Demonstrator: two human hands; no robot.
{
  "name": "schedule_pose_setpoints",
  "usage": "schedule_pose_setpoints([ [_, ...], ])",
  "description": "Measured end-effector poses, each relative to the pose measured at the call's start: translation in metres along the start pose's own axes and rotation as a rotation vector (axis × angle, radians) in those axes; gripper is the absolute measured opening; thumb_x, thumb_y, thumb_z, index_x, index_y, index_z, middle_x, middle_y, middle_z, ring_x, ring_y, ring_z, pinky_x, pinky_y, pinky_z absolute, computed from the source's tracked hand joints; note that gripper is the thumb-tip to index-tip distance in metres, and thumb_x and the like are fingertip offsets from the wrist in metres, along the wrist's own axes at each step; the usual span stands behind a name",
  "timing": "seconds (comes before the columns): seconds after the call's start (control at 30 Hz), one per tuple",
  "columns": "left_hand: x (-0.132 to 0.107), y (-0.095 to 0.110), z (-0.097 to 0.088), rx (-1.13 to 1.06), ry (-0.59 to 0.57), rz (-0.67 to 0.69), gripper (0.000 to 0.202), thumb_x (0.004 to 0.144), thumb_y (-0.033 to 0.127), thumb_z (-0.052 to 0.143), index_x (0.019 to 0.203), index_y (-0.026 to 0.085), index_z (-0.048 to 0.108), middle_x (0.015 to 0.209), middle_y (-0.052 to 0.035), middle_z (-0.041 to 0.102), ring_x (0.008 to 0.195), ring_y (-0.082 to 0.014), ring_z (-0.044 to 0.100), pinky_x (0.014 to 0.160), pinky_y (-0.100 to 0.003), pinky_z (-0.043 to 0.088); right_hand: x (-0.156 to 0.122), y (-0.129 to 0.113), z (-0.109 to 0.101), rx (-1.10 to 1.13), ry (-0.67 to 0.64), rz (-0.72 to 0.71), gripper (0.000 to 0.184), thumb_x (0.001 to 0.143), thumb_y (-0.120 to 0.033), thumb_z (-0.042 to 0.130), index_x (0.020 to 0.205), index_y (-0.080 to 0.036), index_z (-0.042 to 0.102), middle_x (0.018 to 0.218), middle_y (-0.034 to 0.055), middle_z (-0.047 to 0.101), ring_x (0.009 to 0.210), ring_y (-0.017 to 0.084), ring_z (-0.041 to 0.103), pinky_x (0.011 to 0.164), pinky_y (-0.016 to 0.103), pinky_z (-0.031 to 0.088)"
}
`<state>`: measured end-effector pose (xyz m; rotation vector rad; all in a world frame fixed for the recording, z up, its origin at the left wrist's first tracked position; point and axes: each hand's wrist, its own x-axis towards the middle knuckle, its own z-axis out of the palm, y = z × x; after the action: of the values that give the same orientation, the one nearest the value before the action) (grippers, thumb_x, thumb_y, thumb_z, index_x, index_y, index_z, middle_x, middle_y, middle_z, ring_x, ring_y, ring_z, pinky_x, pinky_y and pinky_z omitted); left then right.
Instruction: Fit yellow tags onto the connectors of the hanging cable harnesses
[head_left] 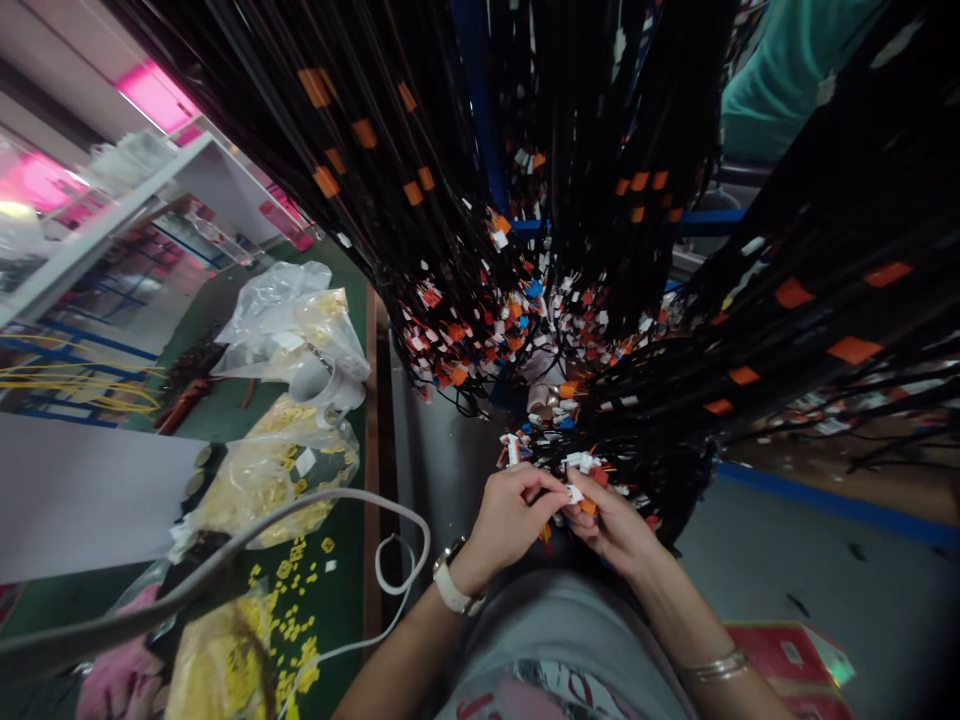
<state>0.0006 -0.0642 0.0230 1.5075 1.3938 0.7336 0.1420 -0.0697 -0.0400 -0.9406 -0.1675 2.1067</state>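
Note:
In front of my body, my right hand (616, 522) is closed around a small white connector (575, 494), with an orange tag (589, 507) at its fingers. My left hand (517, 508) comes in from the left, thumb and forefinger pinched together at the connector's end. Whatever lies between those fingertips is too small to make out. Just beyond both hands hangs a thick bundle of black cables (645, 440), its ends crowded with white, orange, red and blue connectors. Another white connector (513, 448) sticks out above my left hand.
More black cable bundles (330, 110) with orange tags hang ahead from a blue frame (480, 120). Left, a green-topped table (352, 590) carries bags of yellow parts (255, 470), loose yellow pieces and a grey hose (300, 500). A person's teal sleeve (780, 80) shows at upper right.

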Motion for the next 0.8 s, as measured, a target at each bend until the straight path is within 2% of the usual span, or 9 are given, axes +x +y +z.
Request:
schedule_pose_setpoints([
  [0.1,0.003,0.001,-0.001,-0.103,-0.033,-0.089,0.017,0.071,0.032,0.069,0.075,0.015,0.067,0.051,0.0068,0.034,0.050,-0.0076,0.028,0.050,-0.022,0.022,-0.001,0.000,0.000,-0.015,-0.002,-0.021,0.031,0.069,-0.038,0.074,0.063,-0.014,0.055,0.045,-0.0063,0.046,0.036,0.001,0.034,0.033,0.011,0.025],
  [0.17,0.005,0.000,-0.001,-0.245,-0.085,-0.201,0.028,0.066,0.037,0.073,0.077,0.014,0.063,0.049,0.0092,0.030,0.047,-0.0057,0.024,0.048,-0.021,0.018,-0.003,0.000,0.000,-0.021,-0.002,-0.033,0.031,0.068,-0.038,0.075,0.062,-0.014,0.055,0.046,-0.0060,0.047,0.037,0.001,0.035,0.034,0.012,0.026],
  [0.3,0.006,-0.009,0.000,-0.514,-0.232,-0.412,0.045,0.061,0.050,0.074,0.080,0.012,0.058,0.054,0.0070,0.041,0.044,-0.0028,0.025,0.043,-0.021,0.014,-0.003,0.001,-0.002,-0.031,0.017,-0.054,0.031,0.064,-0.038,0.078,0.063,-0.015,0.057,0.050,-0.0052,0.050,0.039,0.002,0.038,0.036,0.013,0.028],
  [0.37,0.005,-0.013,0.001,-0.592,-0.290,-0.478,0.046,0.062,0.053,0.072,0.079,0.013,0.056,0.052,0.0084,0.037,0.041,-0.0017,0.020,0.042,-0.021,0.010,-0.004,0.002,-0.003,-0.056,0.017,-0.060,0.030,0.063,-0.036,0.079,0.064,-0.015,0.058,0.052,-0.0047,0.050,0.041,0.002,0.038,0.036,0.013,0.028],
  [0.47,0.001,-0.018,0.002,-0.668,-0.344,-0.492,0.045,0.066,0.054,0.069,0.074,0.013,0.055,0.048,0.0103,0.028,0.042,-0.0020,0.015,0.042,-0.023,0.008,-0.005,0.002,-0.005,-0.109,-0.007,-0.073,0.027,0.065,-0.036,0.077,0.069,-0.015,0.062,0.054,-0.0046,0.049,0.042,0.002,0.038,0.037,0.014,0.026],
  [0.57,-0.002,-0.019,0.003,-0.730,-0.348,-0.450,0.042,0.068,0.052,0.069,0.073,0.012,0.057,0.047,0.0101,0.025,0.043,-0.0027,0.014,0.044,-0.023,0.008,-0.007,0.001,-0.004,-0.159,-0.016,-0.093,0.026,0.067,-0.037,0.075,0.072,-0.014,0.064,0.054,-0.0039,0.049,0.043,0.003,0.036,0.037,0.015,0.025],
  [0.7,-0.005,-0.022,0.008,-0.849,-0.387,-0.431,0.037,0.075,0.046,0.065,0.085,0.011,0.061,0.047,0.0102,0.023,0.043,-0.0029,0.012,0.044,-0.022,0.007,-0.007,-0.001,-0.003,-0.221,0.008,-0.098,0.030,0.064,-0.039,0.077,0.073,-0.013,0.066,0.052,-0.0039,0.048,0.042,0.003,0.036,0.036,0.016,0.025],
  [0.8,-0.008,-0.026,0.014,-0.947,-0.358,-0.441,0.037,0.076,0.043,0.066,0.094,0.011,0.060,0.049,0.0106,0.021,0.043,-0.0026,0.010,0.043,-0.021,0.007,-0.005,0.001,-0.005,-0.243,0.026,-0.112,0.030,0.064,-0.040,0.077,0.070,-0.014,0.065,0.050,-0.0040,0.048,0.043,0.004,0.036,0.037,0.015,0.025],
])
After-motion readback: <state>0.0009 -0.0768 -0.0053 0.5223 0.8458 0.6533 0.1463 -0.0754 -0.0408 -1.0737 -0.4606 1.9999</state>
